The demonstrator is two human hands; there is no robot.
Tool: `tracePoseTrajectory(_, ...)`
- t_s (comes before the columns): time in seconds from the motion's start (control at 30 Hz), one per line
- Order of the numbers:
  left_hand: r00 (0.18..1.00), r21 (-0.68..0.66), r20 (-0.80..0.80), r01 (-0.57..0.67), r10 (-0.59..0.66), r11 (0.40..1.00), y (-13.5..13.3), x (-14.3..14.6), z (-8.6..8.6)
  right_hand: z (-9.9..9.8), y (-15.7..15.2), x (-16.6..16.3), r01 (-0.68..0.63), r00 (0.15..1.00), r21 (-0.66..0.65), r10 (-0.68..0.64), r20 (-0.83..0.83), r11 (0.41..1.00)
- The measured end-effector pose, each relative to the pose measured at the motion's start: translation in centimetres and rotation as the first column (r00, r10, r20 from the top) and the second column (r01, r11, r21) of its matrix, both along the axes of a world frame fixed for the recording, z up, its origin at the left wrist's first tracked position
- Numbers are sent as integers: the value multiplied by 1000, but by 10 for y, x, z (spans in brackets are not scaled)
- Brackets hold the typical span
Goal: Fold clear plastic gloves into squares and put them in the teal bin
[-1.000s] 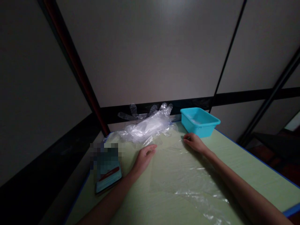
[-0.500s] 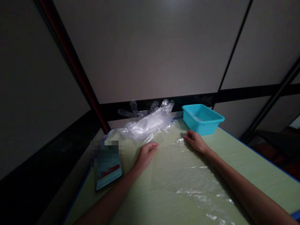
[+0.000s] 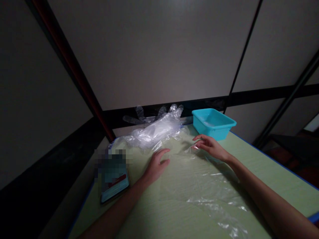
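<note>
A thin clear plastic film (image 3: 206,192) lies over the table in front of me, wrinkled on its right side; its exact shape is hard to make out. My left hand (image 3: 157,166) is open over the film's far left part, thumb and fingers apart, holding nothing. At the far right end of the film, my right hand (image 3: 211,147) has its fingers loosely spread, with a bit of plastic by the fingertips. Beyond both hands, a pile of clear disposable plastic gloves (image 3: 157,131) rests at the table's back edge, some glove fingers sticking up.
A turquoise plastic basin (image 3: 214,127) stands at the back right, just beyond my right hand. On the left lies a phone (image 3: 114,186) with a lit screen, partly blurred out. Cabinet panels (image 3: 159,56) rise behind the pale green table (image 3: 269,179).
My right hand has gone from a closed pinch to spread fingers at the film's edge. The thumb of my left hand has opened away from its fingers. The view has shifted slightly.
</note>
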State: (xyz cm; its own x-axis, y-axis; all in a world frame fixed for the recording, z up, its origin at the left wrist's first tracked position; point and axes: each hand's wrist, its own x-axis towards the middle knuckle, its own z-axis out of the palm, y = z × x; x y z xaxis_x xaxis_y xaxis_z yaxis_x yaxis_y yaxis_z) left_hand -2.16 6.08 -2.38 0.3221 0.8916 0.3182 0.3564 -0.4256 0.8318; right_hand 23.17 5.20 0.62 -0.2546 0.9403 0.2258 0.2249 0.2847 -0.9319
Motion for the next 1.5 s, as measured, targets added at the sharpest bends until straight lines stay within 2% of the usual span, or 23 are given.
tracePoseTrajectory(0.17,999,16,-51,3,-2,1000,-1,1,-1,3,-5,11,-65,995,-46,68,77,997)
tracePoseTrajectory(0.4,1000,-30,-14,25,-26,999,-7,2,9,9,-13,20,-180,956,-69,190,222,981)
tracePoseTrajectory(0.63,998,-37,-33,55,-56,998,-10,3,15,17,-23,15,-290,884,-272,366,291,918)
tracePoseTrajectory(0.73,998,-32,-54,40,-42,999,-10,4,14,18,-24,17,-283,886,-330,378,270,901)
tracePoseTrajectory(0.93,997,-12,-63,37,-37,999,-11,5,16,13,-22,15,-323,915,-308,378,140,895)
tracePoseTrajectory(1.17,997,-13,-70,41,-41,999,-11,5,16,11,-26,2,-385,884,-455,462,68,803)
tracePoseTrajectory(1.27,997,-4,-73,26,-26,1000,-10,3,13,11,-26,4,-358,898,-443,432,77,822)
tracePoseTrajectory(1.37,994,77,-105,16,-7,997,-13,6,13,11,-25,5,-336,911,-408,402,86,849)
tracePoseTrajectory(1.43,984,145,-172,72,-46,987,-19,13,16,12,-24,5,-334,916,-395,393,77,856)
tracePoseTrajectory(1.5,947,181,-292,193,-134,964,-28,24,21,12,-23,5,-355,911,-396,409,58,847)
